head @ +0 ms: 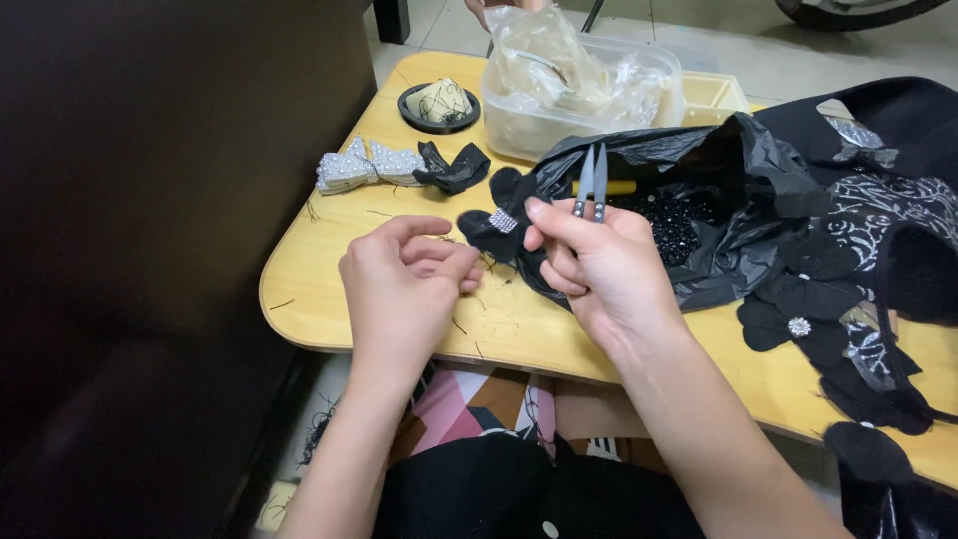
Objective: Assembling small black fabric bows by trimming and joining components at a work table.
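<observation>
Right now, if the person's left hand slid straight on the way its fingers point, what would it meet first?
The left hand points right, so it would probably first meet the black fabric bow pinched by the right hand; depth is unclear.

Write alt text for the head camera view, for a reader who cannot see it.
Two hands work over a yellow table: the right hand holds small thread snips and a black fabric bow with a rhinestone centre, while the left hand pinches thread beside it. Behind lie a silver beaded bow, a black plastic bag of beads and a clear plastic tub.

Yellow wooden table point(329, 299) on pale tiled floor point(718, 50).
</observation>
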